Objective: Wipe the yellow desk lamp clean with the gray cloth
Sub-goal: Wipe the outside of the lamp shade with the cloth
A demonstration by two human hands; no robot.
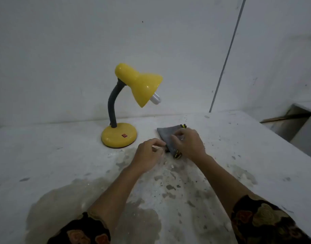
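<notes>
Left hand (149, 153) and right hand (189, 143) pinch the folded gray cloth (166, 133) flat on the stained table (63, 164), likely gathering it to wipe. The lamp (142, 85) stands untouched just left.

The person wears short sleeves made of dark cloth. The left sleeve (80, 231) and the right sleeve (262, 222) are black, with curly shapes in orange, brown and tan, a bit like little clouds or flowers. Each sleeve stops near the elbow. Below them the left arm (116, 187) and the right arm (220, 178) are bare down to the left hand (147, 154) and the right hand (188, 143).
</notes>
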